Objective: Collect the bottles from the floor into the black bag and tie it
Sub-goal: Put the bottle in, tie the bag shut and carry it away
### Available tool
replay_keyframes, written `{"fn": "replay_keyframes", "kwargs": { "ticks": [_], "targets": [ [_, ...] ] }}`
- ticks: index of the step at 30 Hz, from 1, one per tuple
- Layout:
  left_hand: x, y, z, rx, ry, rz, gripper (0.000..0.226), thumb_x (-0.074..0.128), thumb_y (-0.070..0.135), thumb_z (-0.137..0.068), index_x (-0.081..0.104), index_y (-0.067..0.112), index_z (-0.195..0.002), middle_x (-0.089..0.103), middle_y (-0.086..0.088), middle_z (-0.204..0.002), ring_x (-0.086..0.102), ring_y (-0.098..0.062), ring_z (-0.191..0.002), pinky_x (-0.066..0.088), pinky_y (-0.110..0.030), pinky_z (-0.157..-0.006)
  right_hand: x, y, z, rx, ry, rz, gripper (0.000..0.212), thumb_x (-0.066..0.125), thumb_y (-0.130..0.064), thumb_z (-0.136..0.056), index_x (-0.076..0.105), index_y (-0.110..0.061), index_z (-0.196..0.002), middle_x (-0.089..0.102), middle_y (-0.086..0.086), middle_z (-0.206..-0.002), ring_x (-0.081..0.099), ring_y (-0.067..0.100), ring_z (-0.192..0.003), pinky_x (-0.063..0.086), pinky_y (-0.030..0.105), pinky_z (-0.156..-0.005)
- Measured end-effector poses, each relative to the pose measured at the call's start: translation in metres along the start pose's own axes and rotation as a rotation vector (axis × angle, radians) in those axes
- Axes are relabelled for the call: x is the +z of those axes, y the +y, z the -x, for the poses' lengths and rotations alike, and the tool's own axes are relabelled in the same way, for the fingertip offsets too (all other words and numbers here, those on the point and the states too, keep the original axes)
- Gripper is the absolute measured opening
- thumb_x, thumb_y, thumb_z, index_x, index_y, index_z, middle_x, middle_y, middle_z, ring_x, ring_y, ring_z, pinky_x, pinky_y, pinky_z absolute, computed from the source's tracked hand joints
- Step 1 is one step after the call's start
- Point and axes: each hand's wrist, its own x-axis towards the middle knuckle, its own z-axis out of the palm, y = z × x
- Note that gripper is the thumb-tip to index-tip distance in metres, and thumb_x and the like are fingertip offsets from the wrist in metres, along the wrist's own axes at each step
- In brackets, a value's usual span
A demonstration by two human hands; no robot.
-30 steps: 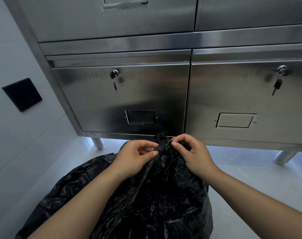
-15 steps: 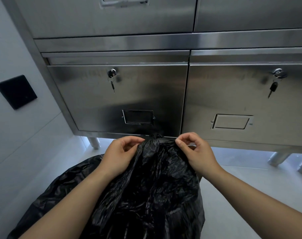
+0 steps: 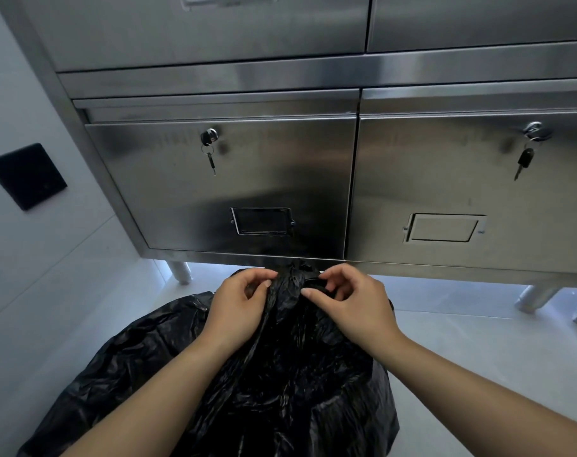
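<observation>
The black bag (image 3: 280, 384) fills the lower middle of the view, crumpled and bulging, its mouth gathered into a bunch at the top. My left hand (image 3: 239, 303) pinches the gathered plastic from the left. My right hand (image 3: 353, 301) grips it from the right, fingers curled around a twisted strand of the bag. Both hands are close together just below the cabinet's bottom edge. No bottles are visible; the bag hides whatever is inside.
A stainless steel cabinet (image 3: 280, 179) with locked drawers and hanging keys (image 3: 210, 153) stands directly ahead on short metal legs (image 3: 180, 272). A white wall with a black square plate (image 3: 25, 174) is on the left. Pale floor (image 3: 478, 341) lies to the right.
My hands spread apart on the bag's mouth half a second ago and have come back together, with the right fingers now curling around a strand. The view has tilted slightly.
</observation>
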Motion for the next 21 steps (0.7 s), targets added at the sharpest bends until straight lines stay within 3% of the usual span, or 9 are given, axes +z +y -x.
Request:
{"fn": "replay_keyframes", "kwargs": {
  "ticks": [4,8,15,21],
  "targets": [
    [0.001,-0.001,0.001,0.006,-0.025,0.068,0.023,0.048,0.015,-0.095,0.070,0.023,-0.096,0.071,0.007,-0.101,0.064,-0.003,-0.097,0.046,-0.017,-0.085,0.000,0.005,-0.001,0.072,-0.024,0.025,0.013,0.078,-0.034,-0.072,0.066,-0.031,-0.078,0.064,-0.012,-0.069,0.055,-0.002,-0.063,0.038,0.002,-0.055],
    [0.001,-0.003,0.001,-0.035,-0.113,0.123,0.013,0.063,0.022,-0.088,0.070,0.030,-0.095,0.075,0.006,-0.092,0.068,-0.004,-0.091,0.049,-0.021,-0.087,-0.003,0.007,-0.004,0.091,-0.057,0.017,0.011,0.078,-0.029,-0.073,0.069,-0.030,-0.080,0.069,-0.010,-0.074,0.060,0.004,-0.064,0.041,0.003,-0.058],
    [-0.003,-0.002,0.000,-0.092,-0.214,0.042,0.024,0.082,0.011,-0.069,0.072,0.029,-0.081,0.074,0.003,-0.070,0.065,-0.003,-0.060,0.051,-0.013,-0.062,-0.008,0.010,-0.008,0.097,-0.096,0.044,0.012,0.078,-0.024,-0.073,0.069,-0.031,-0.072,0.068,-0.013,-0.067,0.061,0.000,-0.066,0.043,0.004,-0.058],
    [-0.022,-0.011,0.000,-0.167,-0.195,0.065,0.022,0.075,0.001,-0.074,0.072,0.022,-0.077,0.073,0.006,-0.063,0.066,-0.001,-0.059,0.052,-0.010,-0.060,-0.027,0.023,-0.015,0.174,-0.128,0.089,0.017,0.079,-0.021,-0.072,0.066,-0.028,-0.064,0.066,-0.010,-0.062,0.058,0.005,-0.057,0.041,0.005,-0.053]
  ]
}}
